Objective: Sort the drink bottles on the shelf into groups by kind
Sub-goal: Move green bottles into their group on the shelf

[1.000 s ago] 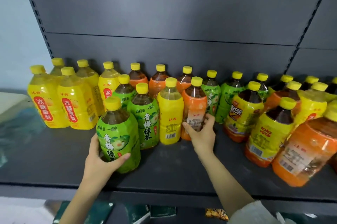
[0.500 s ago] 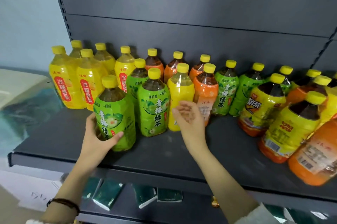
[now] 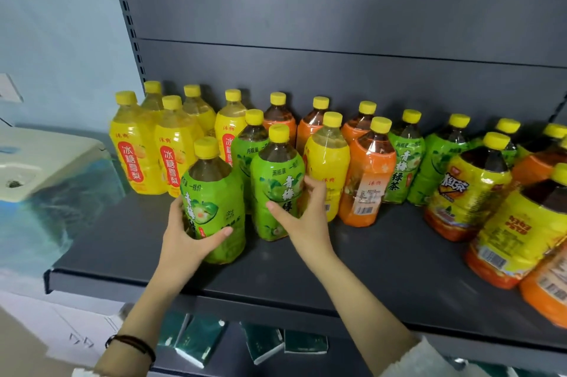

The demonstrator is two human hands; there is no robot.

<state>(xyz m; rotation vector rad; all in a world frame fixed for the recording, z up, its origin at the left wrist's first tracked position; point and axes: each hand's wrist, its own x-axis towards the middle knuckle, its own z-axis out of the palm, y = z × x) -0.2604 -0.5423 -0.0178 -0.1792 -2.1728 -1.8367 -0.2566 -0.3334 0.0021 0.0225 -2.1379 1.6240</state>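
Note:
Yellow-capped drink bottles stand along a dark grey shelf (image 3: 383,272). My left hand (image 3: 187,238) grips a green-label tea bottle (image 3: 214,201) at the front left. My right hand (image 3: 300,217) wraps around a second green-label tea bottle (image 3: 276,189) just to its right. Behind stand a third green bottle (image 3: 250,143), a yellow-label bottle (image 3: 328,159) and an orange-label bottle (image 3: 368,174). Yellow pear-drink bottles (image 3: 138,149) are grouped at the back left, orange ones (image 3: 277,119) at the back middle.
More green bottles (image 3: 405,159) and yellow-and-orange black-tea bottles (image 3: 466,189) crowd the right side, some near the front edge. A pale box-like object (image 3: 46,159) sits left of the shelf. Green packets (image 3: 196,343) lie on the lower shelf.
My right hand left the orange-label bottle, moved left and closed on the second green bottle. My left hand kept its hold on the front green bottle. The camera view shifted left.

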